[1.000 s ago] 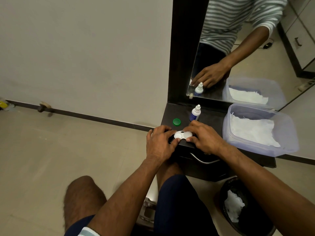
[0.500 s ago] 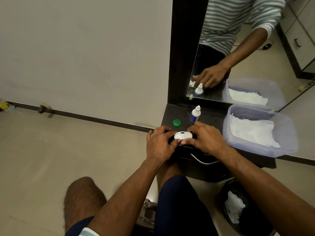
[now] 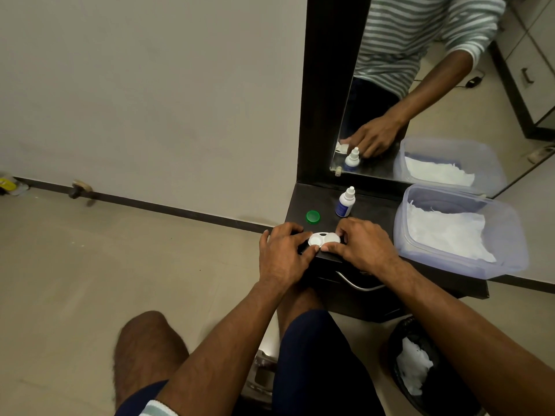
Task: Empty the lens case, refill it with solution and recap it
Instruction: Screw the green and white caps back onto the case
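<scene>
A white two-well lens case (image 3: 322, 239) lies near the front edge of the dark shelf (image 3: 375, 211). My left hand (image 3: 283, 256) holds its left end with thumb and fingers. My right hand (image 3: 362, 246) pinches the right well, where a white cap seems to sit; the fingers hide part of it. A green cap (image 3: 313, 217) lies loose on the shelf behind the case. A small white-and-blue solution bottle (image 3: 346, 202) stands upright, capped, behind the hands.
A translucent plastic tub (image 3: 510, 244) with white tissue sits on the shelf at right. A mirror (image 3: 435, 85) rises behind. A dark bin (image 3: 444, 397) with crumpled tissue stands on the floor at lower right. A drawer handle (image 3: 354, 283) curves below the shelf edge.
Both hands stay on the lens case. My right fingers have shifted slightly on the right well; the case has barely moved.
</scene>
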